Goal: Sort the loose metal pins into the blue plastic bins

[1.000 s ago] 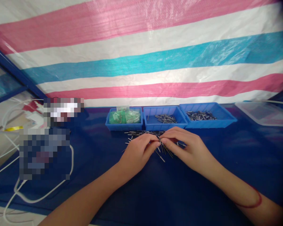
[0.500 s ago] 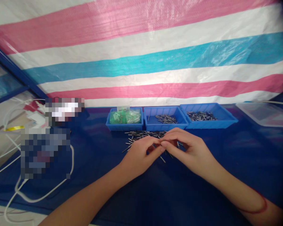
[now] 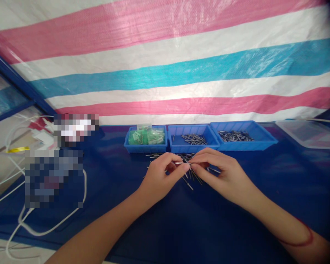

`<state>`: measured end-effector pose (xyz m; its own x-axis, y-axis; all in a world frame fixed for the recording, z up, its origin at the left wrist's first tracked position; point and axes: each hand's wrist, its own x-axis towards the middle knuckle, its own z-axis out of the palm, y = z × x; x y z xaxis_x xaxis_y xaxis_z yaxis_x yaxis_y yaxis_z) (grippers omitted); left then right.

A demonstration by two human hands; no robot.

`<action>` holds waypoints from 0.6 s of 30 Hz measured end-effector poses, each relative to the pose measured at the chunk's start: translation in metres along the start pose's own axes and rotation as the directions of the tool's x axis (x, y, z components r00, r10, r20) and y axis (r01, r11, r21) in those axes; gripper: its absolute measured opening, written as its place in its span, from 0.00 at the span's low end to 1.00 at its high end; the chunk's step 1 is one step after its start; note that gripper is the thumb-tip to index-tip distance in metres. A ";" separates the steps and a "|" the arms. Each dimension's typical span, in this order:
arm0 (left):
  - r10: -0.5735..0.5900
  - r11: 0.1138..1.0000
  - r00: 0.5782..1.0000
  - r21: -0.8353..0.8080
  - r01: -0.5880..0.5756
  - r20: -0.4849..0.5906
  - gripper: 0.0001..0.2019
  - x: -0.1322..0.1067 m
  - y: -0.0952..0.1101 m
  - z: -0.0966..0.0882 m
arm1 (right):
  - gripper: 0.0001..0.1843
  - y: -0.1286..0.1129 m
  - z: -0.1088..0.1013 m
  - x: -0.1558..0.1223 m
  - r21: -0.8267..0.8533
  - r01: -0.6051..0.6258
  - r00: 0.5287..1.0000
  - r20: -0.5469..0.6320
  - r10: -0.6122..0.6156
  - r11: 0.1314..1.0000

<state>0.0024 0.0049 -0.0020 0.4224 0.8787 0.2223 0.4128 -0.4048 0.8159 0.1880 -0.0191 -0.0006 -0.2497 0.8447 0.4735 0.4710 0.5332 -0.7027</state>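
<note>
Between the fingertips of both hands is a thin metal rod (image 3: 178,163), lying roughly level and silvery at its left end. My left hand (image 3: 162,174) is closed, thumb and forefinger pinching the rod. From the other side, my right hand (image 3: 222,174) pinches its right part, fingertips almost touching those of the left. Under and behind the hands, a loose pile of similar rods (image 3: 195,176), dark with silvery parts, lies on the dark blue table (image 3: 198,227). The fingers hide part of the pile and part of the held rod.
Behind the pile stand three blue bins: the left bin (image 3: 145,148) with green and clear bags, the middle bin (image 3: 191,149) and right bin (image 3: 243,146) with metal rods. A clear plastic lid (image 3: 310,135) lies at right. White cables (image 3: 55,229) run along the left.
My fingertips have parted slightly, and the rod between them now shows. The left hand has shifted a little. The bins have stayed in place.
</note>
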 end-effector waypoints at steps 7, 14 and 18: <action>0.151 0.928 0.986 0.335 -0.167 0.072 0.13 0.001 -0.007 -0.003 | 0.08 0.022 -0.024 0.006 -0.347 -0.069 0.977 -0.212 -0.007 0.935; 0.138 0.761 0.970 0.606 -0.232 0.199 0.12 0.002 -0.023 -0.004 | 0.16 0.065 -0.073 0.005 -0.677 -0.419 0.876 -0.476 0.075 0.604; 0.117 0.728 0.962 0.638 -0.252 0.246 0.11 0.002 -0.023 -0.005 | 0.19 0.083 -0.082 0.002 -0.750 -0.437 0.892 -0.434 0.128 0.497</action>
<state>-0.0099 0.0169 -0.0175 0.6533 0.7360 0.1777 0.7089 -0.6770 0.1977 0.2956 0.0235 -0.0146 0.2051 0.8007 0.5628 0.9776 -0.1397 -0.1574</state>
